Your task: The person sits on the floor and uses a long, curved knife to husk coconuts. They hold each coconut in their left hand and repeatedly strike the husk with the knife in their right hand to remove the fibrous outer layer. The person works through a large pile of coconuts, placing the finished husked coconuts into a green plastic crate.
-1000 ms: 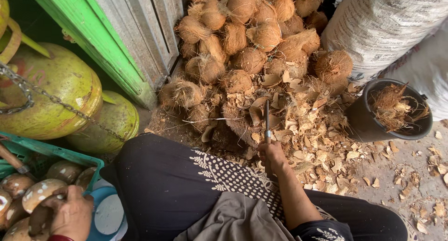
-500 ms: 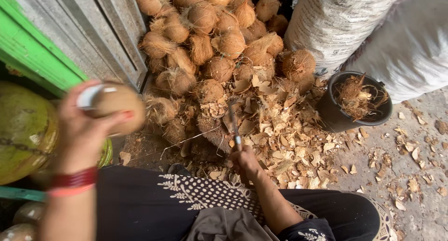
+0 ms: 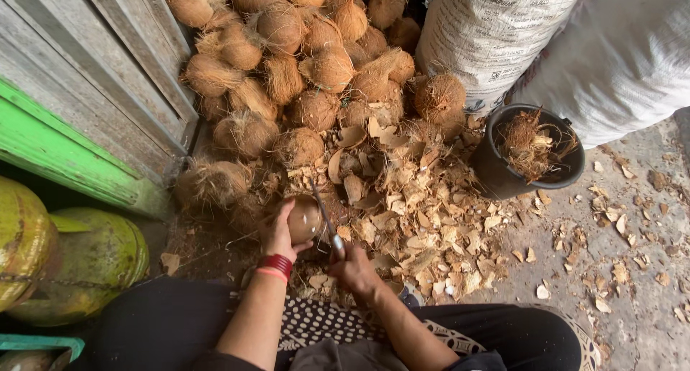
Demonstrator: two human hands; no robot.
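Note:
My left hand point(image 3: 282, 232), with a red band at the wrist, grips a peeled brown coconut point(image 3: 305, 220) low in front of my knees. My right hand point(image 3: 353, 265) is closed on the handle of a knife point(image 3: 325, 219), whose thin blade points up and away, lying against the coconut's right side. Both hands are close together above a heap of shell chips point(image 3: 402, 213). Beyond them a pile of hairy brown coconuts point(image 3: 302, 76) is stacked against the wall.
A black bucket point(image 3: 503, 173) holding husk fibre stands at the right, under large white sacks point(image 3: 560, 40). A grey wooden door with a green frame point(image 3: 65, 148) is at the left. Green gas cylinders point(image 3: 79, 263) sit lower left. Chips litter the concrete floor point(image 3: 625, 270).
My left hand picked a coconut from the left side, carried it up and across, and now holds it low against the knife. My right hand stayed with the knife.

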